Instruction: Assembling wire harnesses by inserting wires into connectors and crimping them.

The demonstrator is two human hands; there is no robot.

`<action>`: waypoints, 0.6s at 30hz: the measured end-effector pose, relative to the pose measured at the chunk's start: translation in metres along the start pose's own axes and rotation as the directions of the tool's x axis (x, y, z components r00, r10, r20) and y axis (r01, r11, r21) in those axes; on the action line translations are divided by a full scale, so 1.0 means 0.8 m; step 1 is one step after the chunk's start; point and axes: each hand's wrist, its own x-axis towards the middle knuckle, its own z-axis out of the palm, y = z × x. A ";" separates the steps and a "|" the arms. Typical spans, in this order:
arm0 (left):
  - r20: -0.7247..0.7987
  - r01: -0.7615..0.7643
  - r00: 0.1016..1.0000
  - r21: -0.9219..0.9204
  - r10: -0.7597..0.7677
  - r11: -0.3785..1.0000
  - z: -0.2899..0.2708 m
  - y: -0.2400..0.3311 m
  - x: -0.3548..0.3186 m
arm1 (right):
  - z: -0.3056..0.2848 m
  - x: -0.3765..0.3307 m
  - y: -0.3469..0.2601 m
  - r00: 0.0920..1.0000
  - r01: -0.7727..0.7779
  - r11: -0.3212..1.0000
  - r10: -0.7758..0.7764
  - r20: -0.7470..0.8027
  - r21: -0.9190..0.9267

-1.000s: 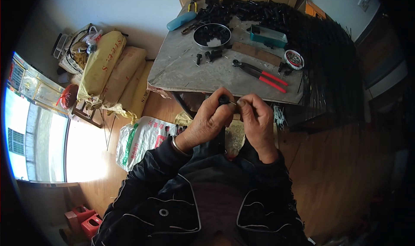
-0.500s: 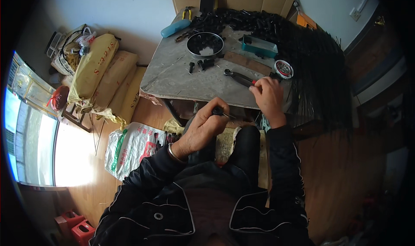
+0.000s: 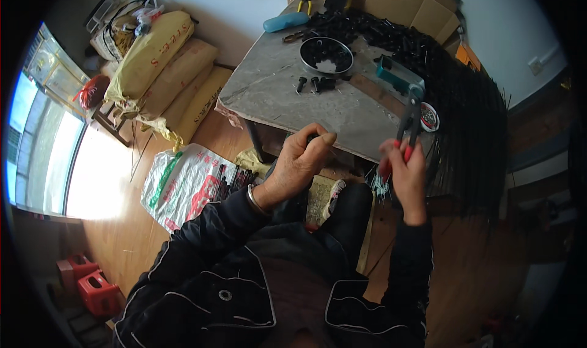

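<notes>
My left hand (image 3: 299, 155) is closed in front of the table's near edge. A small black cylindrical part (image 3: 312, 138) sits in its grip, mostly covered by thumb and fingers. To the right, my right hand (image 3: 408, 174) is wrapped around the red handles of a pair of end-cutting pincers (image 3: 411, 122). The pincers' dark jaws point away from me, raised over the table's right side, and the fingers are slightly blurred. Similar black parts, one standing (image 3: 301, 85) and others grouped (image 3: 323, 84), rest on the grey table (image 3: 269, 97).
On the table are a metal bowl (image 3: 301, 61), a teal box (image 3: 391, 76), a flat brown bar (image 3: 373, 94), a small round tub (image 3: 430, 117) and a heap of black parts (image 3: 385, 33). Long black strands (image 3: 480, 134) hang at the right. Sacks (image 3: 153, 61) lie left; a plastic bag (image 3: 183, 189) lies below.
My right hand has picked the pincers up off the table and drawn them right and nearer. My left hand has turned, covering more of the black part. The view has swung.
</notes>
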 end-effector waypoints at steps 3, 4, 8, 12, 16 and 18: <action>0.089 0.020 0.996 -0.025 -0.018 0.999 -0.008 -0.002 0.002 | 0.000 -0.028 -0.005 0.989 0.136 0.981 -0.125 0.080 -0.141; 0.080 0.011 0.997 -0.033 -0.009 0.999 -0.007 -0.004 0.003 | 0.000 -0.034 -0.009 0.949 0.316 0.878 -0.290 0.126 -0.360; 0.017 0.054 0.998 -0.089 -0.053 0.995 -0.003 -0.001 0.000 | -0.002 -0.040 -0.048 0.796 0.570 0.540 -0.549 0.254 -0.619; 0.020 0.062 0.998 -0.057 -0.061 0.996 -0.003 0.000 0.000 | -0.002 -0.039 -0.059 0.774 0.572 0.416 -0.558 0.297 -0.707; -0.034 0.036 0.999 -0.013 -0.037 0.999 -0.001 0.004 -0.003 | -0.003 -0.037 -0.053 0.748 0.596 0.352 -0.569 0.340 -0.722; -0.062 0.042 0.997 -0.024 -0.043 0.999 -0.003 0.006 -0.003 | -0.002 -0.041 -0.044 0.744 0.613 0.360 -0.563 0.360 -0.703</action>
